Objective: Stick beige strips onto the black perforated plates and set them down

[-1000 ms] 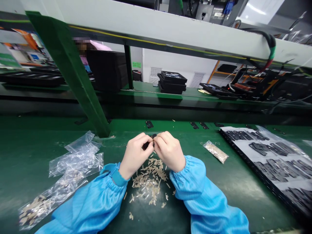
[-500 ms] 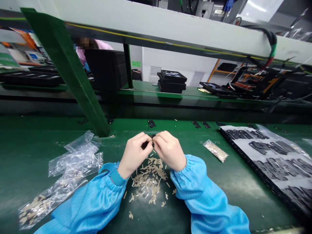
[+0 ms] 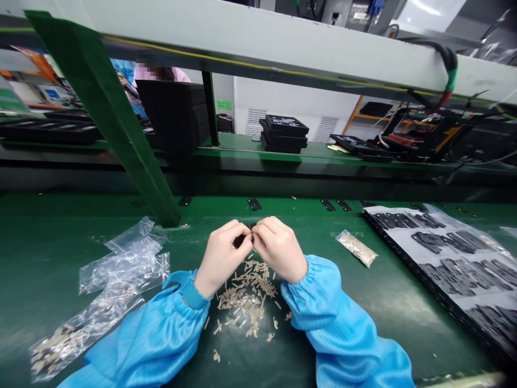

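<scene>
My left hand and my right hand meet fingertip to fingertip over the green bench, both pinched on one small black part that is mostly hidden by the fingers. Right below the hands lies a loose heap of small beige strips on the bench. Blue sleeves cover both forearms.
Clear plastic bags, one with beige strips, lie at the left. A small bag of strips lies to the right. A black tray of dark parts sits at the far right. A slanted green post stands behind. A person works beyond the shelf.
My hands stay pinched together in nearly the same spot. The person behind the shelf has shifted slightly.
</scene>
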`<act>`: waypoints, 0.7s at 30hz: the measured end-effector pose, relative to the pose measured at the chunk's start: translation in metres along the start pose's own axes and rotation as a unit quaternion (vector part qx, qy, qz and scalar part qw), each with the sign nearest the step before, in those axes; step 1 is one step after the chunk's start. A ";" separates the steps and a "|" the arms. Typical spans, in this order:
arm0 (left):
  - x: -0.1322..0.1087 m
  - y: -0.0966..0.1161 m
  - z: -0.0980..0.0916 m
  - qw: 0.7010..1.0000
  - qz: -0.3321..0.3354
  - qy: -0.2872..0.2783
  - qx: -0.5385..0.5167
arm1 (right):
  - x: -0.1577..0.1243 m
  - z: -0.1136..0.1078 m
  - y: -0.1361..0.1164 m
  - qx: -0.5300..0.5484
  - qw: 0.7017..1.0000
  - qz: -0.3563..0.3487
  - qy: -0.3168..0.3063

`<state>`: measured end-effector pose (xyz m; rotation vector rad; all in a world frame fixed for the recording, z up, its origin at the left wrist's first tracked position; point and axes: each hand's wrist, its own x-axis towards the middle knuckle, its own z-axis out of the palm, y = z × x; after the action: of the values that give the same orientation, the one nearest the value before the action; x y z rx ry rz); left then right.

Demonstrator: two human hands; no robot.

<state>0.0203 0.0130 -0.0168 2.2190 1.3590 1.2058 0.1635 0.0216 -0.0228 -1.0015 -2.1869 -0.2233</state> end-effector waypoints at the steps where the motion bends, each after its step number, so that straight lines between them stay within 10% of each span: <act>1: 0.000 0.000 0.000 1.000 -0.001 0.000 -0.001 | 0.000 0.000 0.001 0.004 1.000 0.002 0.001; 21: 0.000 0.002 0.000 1.000 -0.005 -0.005 0.000 | 0.001 -0.003 0.000 0.034 0.999 0.013 -0.015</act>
<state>0.0221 0.0118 -0.0155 2.2134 1.3644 1.1884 0.1647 0.0206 -0.0200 -1.0008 -2.1916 -0.1222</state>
